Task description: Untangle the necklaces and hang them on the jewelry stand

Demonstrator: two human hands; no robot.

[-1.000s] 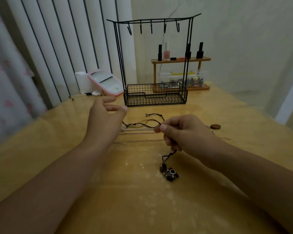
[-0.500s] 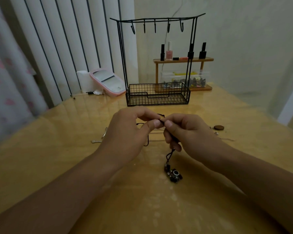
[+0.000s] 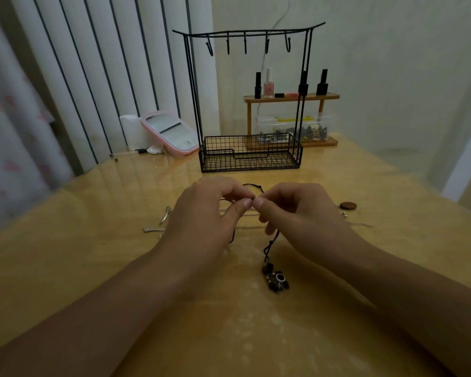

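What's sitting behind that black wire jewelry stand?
Behind the jewelry stand is a small wooden shelf holding nail polish bottles, with a clear plastic box of small items beneath. The stand's basket hides the shelf's lower front.

You are in a home, at a dressing corner. Your glossy wooden bench (image 3: 93, 268) carries a small wooden shelf (image 3: 291, 97) of nail polish bottles (image 3: 268, 87), a pink-framed mirror (image 3: 172, 131) and a black wire jewelry stand (image 3: 249, 153). Vertical blinds (image 3: 106, 77) and a flowered curtain (image 3: 8, 137) hang behind.
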